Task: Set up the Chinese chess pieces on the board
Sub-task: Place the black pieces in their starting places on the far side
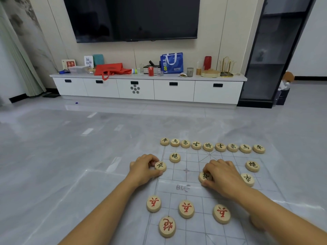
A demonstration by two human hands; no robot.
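The board (192, 197), a clear sheet printed with a pale grid, lay flat on the grey floor (70, 156). Along the board's far edge ran a row of nine black-lettered pieces (208, 146), set side by side. Just inside that row, one black cannon (175, 157) sat toward the board's left side and a second black cannon (252, 166) toward its right. The left hand (143, 169) rested at the board's left edge, its fingers and thumb curled around a black soldier (160, 166) lying flat on the edge line. The right hand (221, 175) was over the board's middle, on the far side of the river band, its fingers bent down and pinching another black soldier (205, 176) against the sheet. A third black soldier (247, 179) lay free beside that hand, toward the board's right edge. On the near side of the board's river, three red soldiers (186, 209) lay in a line, well apart from one another, and a red cannon (167, 226) lay nearer still, toward the board's left. Well beyond the board's far edge a white cabinet (174, 92) stood against the wall, bearing a red bag (113, 69) and a blue bag (172, 63), with a dark television (132, 18) above it.
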